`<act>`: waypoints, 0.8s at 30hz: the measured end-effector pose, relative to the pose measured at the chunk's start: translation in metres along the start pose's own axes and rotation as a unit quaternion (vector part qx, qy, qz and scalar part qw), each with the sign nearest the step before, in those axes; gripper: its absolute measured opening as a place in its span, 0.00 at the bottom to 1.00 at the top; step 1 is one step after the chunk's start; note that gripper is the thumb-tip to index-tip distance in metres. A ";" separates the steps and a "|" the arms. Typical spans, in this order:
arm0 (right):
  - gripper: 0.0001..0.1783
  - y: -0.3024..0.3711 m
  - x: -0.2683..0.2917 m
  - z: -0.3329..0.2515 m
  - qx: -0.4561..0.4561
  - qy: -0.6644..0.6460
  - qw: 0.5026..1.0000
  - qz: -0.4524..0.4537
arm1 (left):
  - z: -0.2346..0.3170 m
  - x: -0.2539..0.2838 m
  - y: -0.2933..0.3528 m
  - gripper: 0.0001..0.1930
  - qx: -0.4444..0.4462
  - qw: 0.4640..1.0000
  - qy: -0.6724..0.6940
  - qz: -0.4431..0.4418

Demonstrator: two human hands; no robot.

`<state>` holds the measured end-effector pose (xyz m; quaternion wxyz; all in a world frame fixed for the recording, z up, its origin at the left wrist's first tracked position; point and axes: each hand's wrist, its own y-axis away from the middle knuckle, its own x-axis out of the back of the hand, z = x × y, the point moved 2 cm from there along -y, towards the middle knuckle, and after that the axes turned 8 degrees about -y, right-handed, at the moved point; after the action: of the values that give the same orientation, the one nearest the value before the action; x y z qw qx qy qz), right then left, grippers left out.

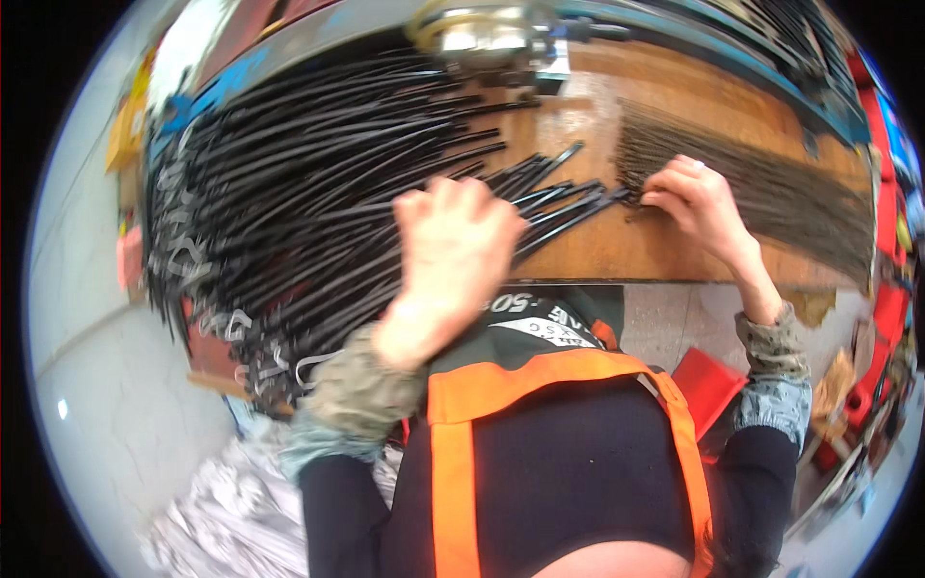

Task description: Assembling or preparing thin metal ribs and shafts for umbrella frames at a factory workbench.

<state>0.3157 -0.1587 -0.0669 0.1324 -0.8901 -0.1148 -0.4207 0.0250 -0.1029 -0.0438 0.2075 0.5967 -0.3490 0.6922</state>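
Note:
A big heap of long black rods (299, 183) lies across the left half of a wooden workbench (617, 246). My left hand (453, 246) rests on top of the heap, fingers curled over a few rods; it is blurred, so the grip is unclear. My right hand (699, 202) sits at the near end of a flat row of thin dark metal pins (761, 188) and pinches one or a few of them with the fingertips. A small bunch of black rods (564, 193) lies between the two hands.
A shiny metal machine part (482, 34) stands at the back of the bench. A blue rail (761, 72) runs along the far right edge. A red stool (708, 385) sits below the bench, silver foil sheeting (231, 511) lies on the floor at lower left.

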 end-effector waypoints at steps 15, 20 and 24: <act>0.11 -0.014 0.001 0.012 -0.098 -0.190 0.975 -0.056 | 0.044 -0.021 0.000 0.05 0.071 0.985 0.154 -0.012; 0.17 -0.001 0.010 0.007 -0.103 -0.181 0.978 0.018 | 0.045 -0.005 -0.041 0.05 0.000 0.987 0.136 -0.085; 0.28 0.003 0.019 -0.008 0.038 -0.045 0.993 0.100 | 0.048 0.005 -0.067 0.08 -0.071 0.980 0.128 -0.132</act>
<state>0.3226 -0.1626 -0.0470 0.2027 -0.9093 -0.0472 -0.3604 0.1035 -0.0934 -0.0207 0.3821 0.5274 -0.2860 0.7029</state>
